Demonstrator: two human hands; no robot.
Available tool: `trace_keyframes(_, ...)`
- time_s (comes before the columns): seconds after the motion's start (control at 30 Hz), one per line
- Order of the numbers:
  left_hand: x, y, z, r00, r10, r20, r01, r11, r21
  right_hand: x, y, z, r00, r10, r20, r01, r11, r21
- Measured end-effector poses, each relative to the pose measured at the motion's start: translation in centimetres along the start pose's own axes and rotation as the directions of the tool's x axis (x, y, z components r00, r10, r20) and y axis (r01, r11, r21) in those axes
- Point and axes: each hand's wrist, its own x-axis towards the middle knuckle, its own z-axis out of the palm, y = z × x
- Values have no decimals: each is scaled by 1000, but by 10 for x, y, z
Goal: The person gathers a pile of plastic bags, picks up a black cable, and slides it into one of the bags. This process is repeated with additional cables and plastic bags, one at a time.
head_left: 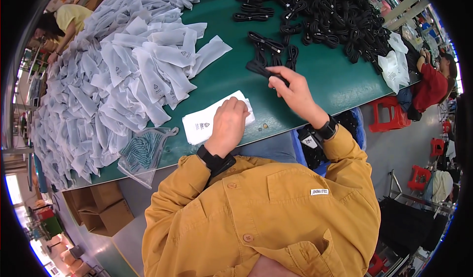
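My right hand (297, 96) pinches a bundled black cable (261, 71) between thumb and fingers, just above the green table. My left hand (227, 124) rests on a flat stack of white plastic bags (196, 125) near the table's front edge. Its fingers are curled together at the stack's upper right edge, and the fingertips are partly hidden. Several loose cable bundles (266, 42) lie just beyond my right hand. The held cable is apart from the bags.
Filled translucent bags (123, 75) are heaped on the left, black cables (320, 11) at the back right. A clear bag of teal-striped pieces (145, 151) overhangs the front edge of the green table (217, 82). Below stand a blue-lined bin (362, 129), cartons (101, 210) and a red stool (389, 114).
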Motion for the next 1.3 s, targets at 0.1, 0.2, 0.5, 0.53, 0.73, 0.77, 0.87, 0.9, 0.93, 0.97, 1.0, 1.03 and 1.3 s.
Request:
trace_keyframes(0.1, 0, -2, 0, 997, -80, 5, 80, 990, -120, -17, 9, 1, 992, -122, 16, 122, 991, -60)
trace_keyframes(0.2, -2, -7, -3, 982, -186, 29, 188, 956, -225, -28, 13, 2, 970, -239, 51, 244, 962, -126)
trace_keyframes(0.5, -3, -8, -10, 920, -381, 96, 372, 765, -526, -49, 10, -5, 904, -373, 211, 425, 838, -342)
trace_keyframes(0.53, -4, -7, -11, 928, -367, 72, 346, 770, -536, -50, 9, -5, 899, -366, 239, 433, 821, -372)
trace_keyframes(0.73, -4, 5, -20, 999, -21, -42, 2, 916, -402, -42, 14, -3, 937, -57, 344, 119, 980, -161)
trace_keyframes(0.77, -4, 7, -23, 995, 84, -59, -99, 940, -326, -40, 10, 0, 893, 238, 381, -248, 969, -25)
trace_keyframes(0.87, -1, 12, -29, 981, 177, -84, -193, 949, -251, -38, 20, 10, 902, 237, 361, -277, 959, 65)
trace_keyframes(0.9, 0, 13, -30, 981, 164, -100, -184, 949, -255, -38, 28, 15, 959, -58, 278, 59, 998, 6)
trace_keyframes(0.93, 1, 14, -32, 982, 150, -116, -175, 950, -259, -38, 32, 18, 908, -359, 215, 383, 920, -79)
trace_keyframes(0.97, 2, 13, -33, 982, 149, -119, -175, 951, -256, -36, 24, 20, 906, -362, 218, 386, 919, -78)
trace_keyframes(1.0, 3, 12, -35, 989, 84, -122, -119, 942, -313, -36, 10, 21, 914, -348, 208, 361, 932, -24)
trace_keyframes(1.03, 3, 11, -37, 992, 16, -124, -61, 928, -367, -36, -6, 24, 920, -334, 203, 335, 942, 33)
trace_keyframes(1.3, 43, -50, -136, 781, -599, -178, 44, 336, -941, 36, -16, -4, 871, -481, -103, 421, 837, -350)
